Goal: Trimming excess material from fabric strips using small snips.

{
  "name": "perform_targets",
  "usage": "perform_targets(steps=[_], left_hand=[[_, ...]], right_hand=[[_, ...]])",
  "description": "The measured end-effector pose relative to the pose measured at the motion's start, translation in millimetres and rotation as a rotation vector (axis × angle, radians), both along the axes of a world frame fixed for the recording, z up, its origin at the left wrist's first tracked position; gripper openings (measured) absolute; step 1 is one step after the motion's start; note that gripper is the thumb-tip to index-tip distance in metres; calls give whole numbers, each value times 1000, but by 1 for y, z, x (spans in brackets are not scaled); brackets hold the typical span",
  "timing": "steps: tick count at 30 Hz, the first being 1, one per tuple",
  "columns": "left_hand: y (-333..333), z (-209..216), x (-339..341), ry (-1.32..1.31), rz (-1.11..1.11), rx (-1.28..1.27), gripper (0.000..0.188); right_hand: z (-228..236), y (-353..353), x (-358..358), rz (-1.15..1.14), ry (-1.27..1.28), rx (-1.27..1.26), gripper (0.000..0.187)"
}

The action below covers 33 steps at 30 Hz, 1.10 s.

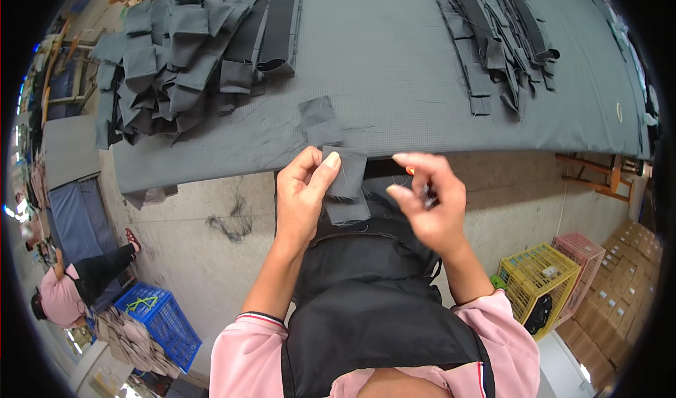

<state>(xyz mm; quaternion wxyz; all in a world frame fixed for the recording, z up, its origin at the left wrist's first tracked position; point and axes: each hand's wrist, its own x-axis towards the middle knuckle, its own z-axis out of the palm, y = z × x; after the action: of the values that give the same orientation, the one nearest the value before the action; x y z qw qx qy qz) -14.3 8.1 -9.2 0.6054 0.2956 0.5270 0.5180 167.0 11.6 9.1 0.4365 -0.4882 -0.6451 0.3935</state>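
Observation:
My left hand (304,187) pinches a dark grey fabric piece (346,172) between thumb and forefinger, just off the table's near edge. Its lower end hangs over my black apron (366,313), and loose threads trail from it. Further up, another grey fabric piece (320,120) lies on the table edge, close to the held one; whether they are joined I cannot tell. To the right, my right hand (433,197) has thumb and forefinger apart, smeared by motion. Its other fingers curl round a small dark tool (429,198) with an orange part, mostly hidden.
Grey cloth covers the table (373,60). A heap of grey fabric pieces (176,53) lies at the left, smaller bundles (486,46) at the right. Yellow (539,278) and pink crates (581,257) stand right, near cartons (620,285). A person (77,285) is beyond a blue crate (165,327).

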Motion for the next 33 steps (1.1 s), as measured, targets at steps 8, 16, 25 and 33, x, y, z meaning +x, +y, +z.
perform_targets(steps=[8, 16, 25, 33], left_hand=[[-4, 6, -4, 20, -167, -32, 22], [-9, 1, -6, -137, -327, 143, 30], [-10, -2, 2, 145, -210, 119, 35], [-8, -12, 3, 292, -120, 157, 26]], right_hand=[[-18, 24, -28, 98, 108, -6, 16], [-30, 14, -24, 46, 668, -349, 8], [-29, 14, -27, 14, 702, -504, 10], [-22, 20, -35, -25, 658, -587, 10]])
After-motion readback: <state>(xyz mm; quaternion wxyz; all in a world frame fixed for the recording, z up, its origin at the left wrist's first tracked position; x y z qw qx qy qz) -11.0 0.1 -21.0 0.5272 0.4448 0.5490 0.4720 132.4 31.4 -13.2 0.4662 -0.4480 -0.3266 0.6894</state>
